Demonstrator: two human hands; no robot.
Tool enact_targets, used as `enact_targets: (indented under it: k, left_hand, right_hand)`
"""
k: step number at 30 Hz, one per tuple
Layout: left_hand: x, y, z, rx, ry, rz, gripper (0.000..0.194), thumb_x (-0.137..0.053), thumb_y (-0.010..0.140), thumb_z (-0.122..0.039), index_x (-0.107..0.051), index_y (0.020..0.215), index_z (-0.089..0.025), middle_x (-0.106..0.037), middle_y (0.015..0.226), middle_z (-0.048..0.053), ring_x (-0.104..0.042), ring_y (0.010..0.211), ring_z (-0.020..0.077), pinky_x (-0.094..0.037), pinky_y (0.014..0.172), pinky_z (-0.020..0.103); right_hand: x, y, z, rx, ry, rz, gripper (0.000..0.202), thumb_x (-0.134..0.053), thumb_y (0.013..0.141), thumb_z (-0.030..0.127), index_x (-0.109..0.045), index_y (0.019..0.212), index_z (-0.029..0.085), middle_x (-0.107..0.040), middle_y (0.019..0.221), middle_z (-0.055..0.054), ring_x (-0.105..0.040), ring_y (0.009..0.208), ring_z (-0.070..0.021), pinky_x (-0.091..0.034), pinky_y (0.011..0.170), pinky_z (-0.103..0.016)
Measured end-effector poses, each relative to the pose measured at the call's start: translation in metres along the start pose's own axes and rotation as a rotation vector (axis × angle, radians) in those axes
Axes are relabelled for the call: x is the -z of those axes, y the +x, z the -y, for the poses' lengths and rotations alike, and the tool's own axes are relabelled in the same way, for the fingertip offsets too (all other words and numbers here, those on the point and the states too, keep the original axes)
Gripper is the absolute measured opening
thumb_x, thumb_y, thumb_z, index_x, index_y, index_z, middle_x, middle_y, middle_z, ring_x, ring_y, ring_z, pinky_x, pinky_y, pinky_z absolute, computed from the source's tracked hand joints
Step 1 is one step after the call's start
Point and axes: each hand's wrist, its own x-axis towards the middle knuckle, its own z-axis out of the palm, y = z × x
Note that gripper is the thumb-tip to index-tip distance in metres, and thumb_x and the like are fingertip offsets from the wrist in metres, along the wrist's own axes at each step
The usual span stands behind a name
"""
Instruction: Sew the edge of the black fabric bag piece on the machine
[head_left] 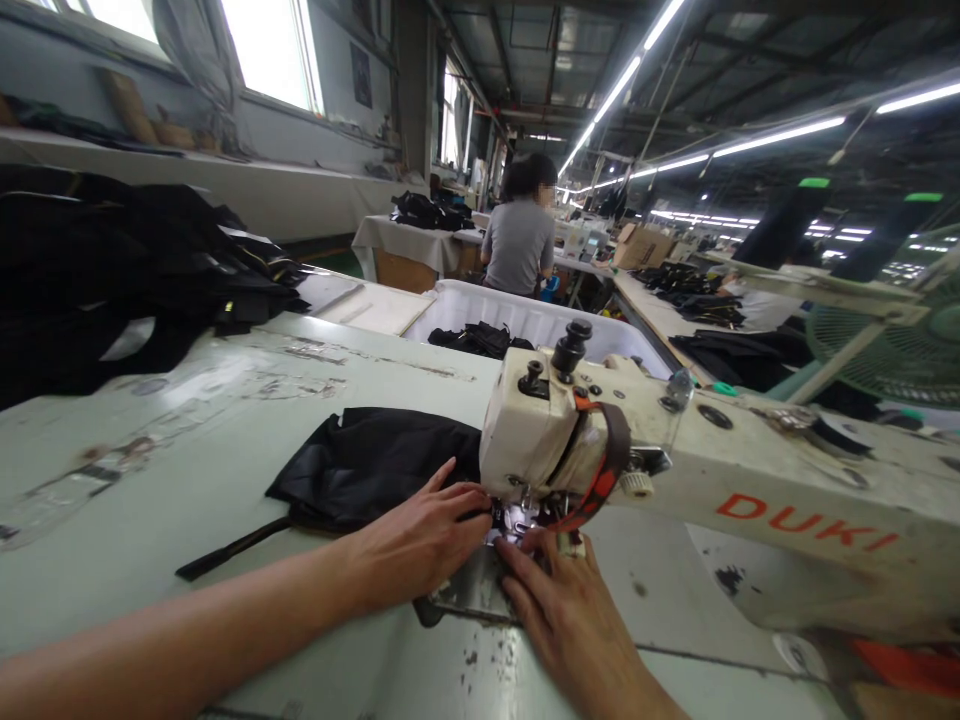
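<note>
A black fabric piece lies folded on the sewing table, its right end passing under the head of a white sewing machine. From it a narrow black strip sticks out to the left. My left hand holds the fabric just left of the lit needle area, fingers bent and the little finger raised; its thumb is hidden. Close in front of the presser foot, my right hand has its fingers bent together over the metal needle plate. What lies under those fingertips is hidden.
Black garments are heaped at the left. Behind the machine stands a white plastic bin with dark fabric inside. A seated person faces away farther back. At the right are a green fan and thread cones.
</note>
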Motion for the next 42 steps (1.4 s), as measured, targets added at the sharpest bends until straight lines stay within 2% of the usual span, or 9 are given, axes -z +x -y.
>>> enact_targets:
  k: [5,14,21,28,32,37,42]
  left_hand:
    - [-0.001,0.001,0.000,-0.007,0.016,-0.025,0.018,-0.046,0.098,-0.013,-0.058,0.108,-0.019,-0.065,0.107,0.007,-0.061,0.105,0.0209,-0.035,0.110,0.043]
    - [-0.006,0.003,0.000,0.027,0.044,-0.022,0.018,-0.043,0.099,-0.015,-0.056,0.112,-0.016,-0.065,0.110,0.010,-0.060,0.110,0.0249,-0.034,0.110,0.051]
    - [-0.009,0.003,0.001,0.047,0.027,-0.048,0.017,-0.048,0.097,-0.014,-0.056,0.112,-0.017,-0.066,0.111,0.009,-0.061,0.107,0.0238,-0.036,0.109,0.050]
    - [-0.015,0.001,0.002,0.060,-0.029,-0.139,0.021,-0.050,0.096,-0.014,-0.060,0.113,-0.020,-0.066,0.113,0.006,-0.060,0.110,0.0207,-0.039,0.109,0.043]
    - [-0.014,0.002,0.002,0.096,-0.047,-0.205,0.021,-0.053,0.093,-0.016,-0.064,0.110,-0.019,-0.064,0.118,0.009,-0.057,0.117,0.0234,-0.039,0.110,0.044]
    - [-0.009,0.001,0.002,0.082,-0.062,-0.167,0.022,-0.055,0.092,-0.015,-0.065,0.111,-0.019,-0.069,0.109,0.007,-0.061,0.112,0.0219,-0.033,0.114,0.048]
    - [-0.005,-0.020,-0.015,0.072,-0.091,-0.112,0.022,-0.058,0.092,-0.019,-0.066,0.112,-0.021,-0.068,0.117,0.007,-0.061,0.116,0.0205,-0.026,0.118,0.048]
  right_hand:
    - [0.002,0.001,0.000,-0.008,0.027,0.008,0.033,-0.050,0.096,0.021,-0.059,0.128,0.021,-0.063,0.109,-0.012,-0.057,0.096,-0.0296,-0.052,0.082,-0.048]
    - [0.003,0.001,0.002,-0.042,0.022,0.064,0.039,-0.055,0.094,0.020,-0.056,0.133,0.022,-0.062,0.111,-0.011,-0.055,0.099,-0.0296,-0.049,0.087,-0.050]
    - [0.004,0.002,0.002,-0.059,0.025,0.046,0.035,-0.056,0.093,0.019,-0.059,0.128,0.023,-0.061,0.110,-0.011,-0.054,0.099,-0.0288,-0.050,0.085,-0.046]
    - [0.000,-0.001,0.000,-0.071,0.019,0.015,0.032,-0.056,0.093,0.018,-0.060,0.125,0.023,-0.061,0.110,-0.010,-0.055,0.098,-0.0282,-0.049,0.088,-0.047]
    - [0.001,-0.001,0.001,-0.091,0.032,-0.011,0.028,-0.056,0.092,0.016,-0.063,0.119,0.023,-0.061,0.107,-0.010,-0.053,0.097,-0.0286,-0.050,0.085,-0.045]
    - [0.003,0.000,0.003,-0.058,-0.010,-0.040,0.024,-0.055,0.093,0.017,-0.065,0.114,0.022,-0.062,0.101,-0.009,-0.054,0.093,-0.0269,-0.049,0.083,-0.044]
    - [0.011,0.001,0.005,0.024,-0.063,-0.082,0.019,-0.052,0.096,0.020,-0.068,0.106,0.020,-0.063,0.093,-0.009,-0.056,0.085,-0.0238,-0.048,0.077,-0.038]
